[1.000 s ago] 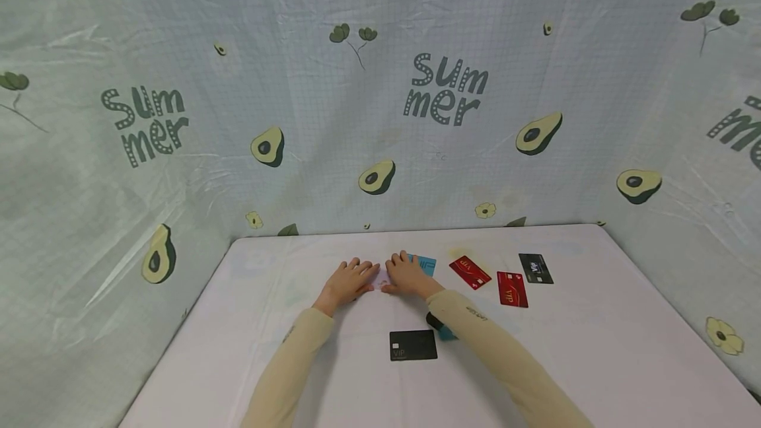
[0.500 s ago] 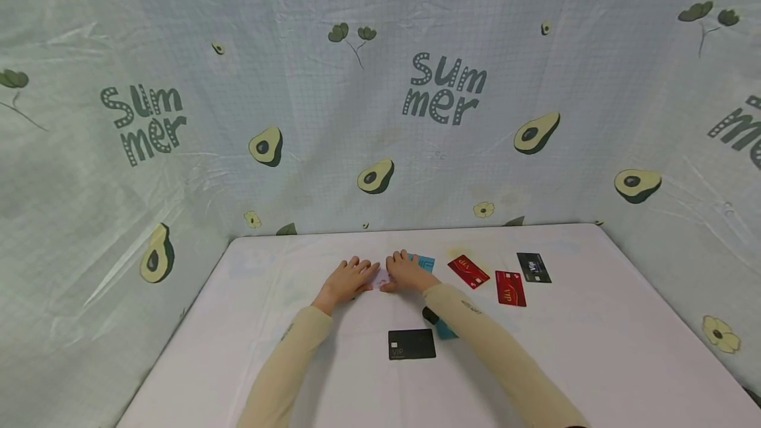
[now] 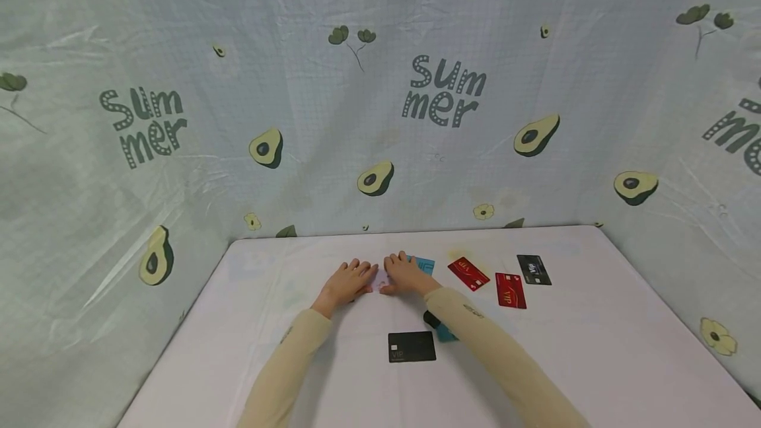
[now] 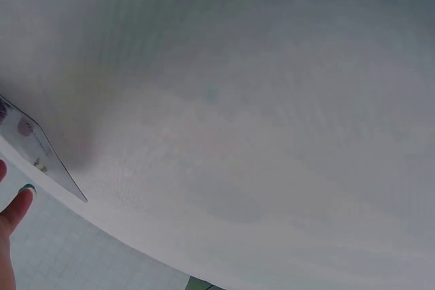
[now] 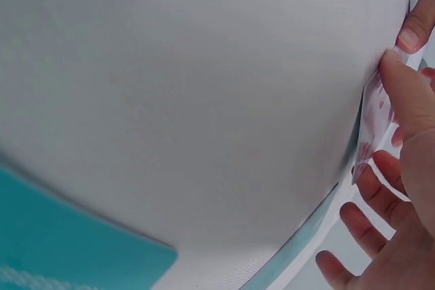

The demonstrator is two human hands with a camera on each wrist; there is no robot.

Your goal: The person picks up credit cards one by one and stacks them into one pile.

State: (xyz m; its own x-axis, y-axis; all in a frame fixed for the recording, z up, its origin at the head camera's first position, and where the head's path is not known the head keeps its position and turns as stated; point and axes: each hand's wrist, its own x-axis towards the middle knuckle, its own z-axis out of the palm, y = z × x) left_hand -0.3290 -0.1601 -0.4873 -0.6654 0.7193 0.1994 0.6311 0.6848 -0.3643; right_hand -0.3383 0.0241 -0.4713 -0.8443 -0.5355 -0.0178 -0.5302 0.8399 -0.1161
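A small lilac-pink patterned card (image 3: 378,278) lies between my two hands toward the back of the table. My left hand (image 3: 347,281) holds its left side, fingers bent over it. In the right wrist view my right hand (image 5: 401,181) pinches the card (image 5: 372,117) by its edges, thumb at one end and fingertips at the other. The left thumb (image 5: 413,32) meets the card close to the right thumb there. In the head view my right hand (image 3: 405,276) partly covers a blue card (image 3: 425,265) just behind it. The left wrist view catches the card's corner (image 4: 41,151).
Two red VIP cards (image 3: 468,273) (image 3: 511,290) and a black VIP card (image 3: 534,269) lie to the right. Another black card (image 3: 412,347) lies nearer, beside a teal card (image 3: 446,333) partly under the right sleeve. A printed curtain (image 3: 321,111) hangs behind the table.
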